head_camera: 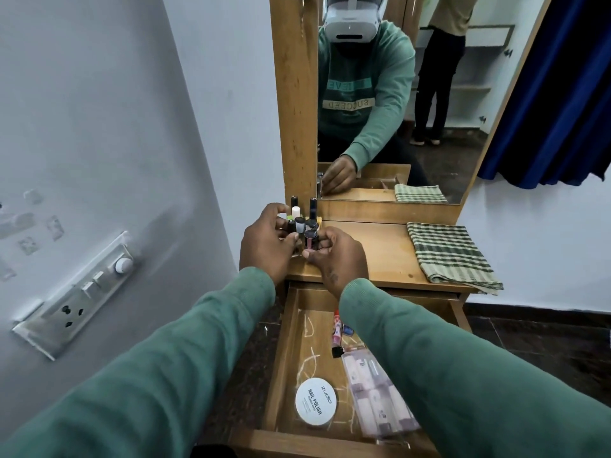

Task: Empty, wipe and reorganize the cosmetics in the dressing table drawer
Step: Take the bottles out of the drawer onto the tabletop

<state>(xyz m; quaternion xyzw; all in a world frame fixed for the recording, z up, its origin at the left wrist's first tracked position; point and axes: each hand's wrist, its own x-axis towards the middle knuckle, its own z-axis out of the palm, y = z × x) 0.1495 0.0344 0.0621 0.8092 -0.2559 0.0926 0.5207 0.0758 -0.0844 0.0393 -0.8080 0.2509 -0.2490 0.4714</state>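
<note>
Several small cosmetic bottles (302,223) with dark and white caps stand in a cluster at the back left corner of the wooden dressing table top (373,256). My left hand (266,246) curls around the left side of the cluster. My right hand (337,259) pinches a pink nail polish bottle (310,242) at the cluster's front. Below, the drawer (287,352) is pulled out. It holds a round white nail polish remover tin (315,405), a clear pouch of pale tubes (377,395), a red tube (336,328) and a black clip (337,352).
A folded green checked cloth (453,256) lies on the right of the table top. A mirror (413,94) stands behind, a blue curtain (555,110) hangs at right, and a wall switchboard (76,299) is at left.
</note>
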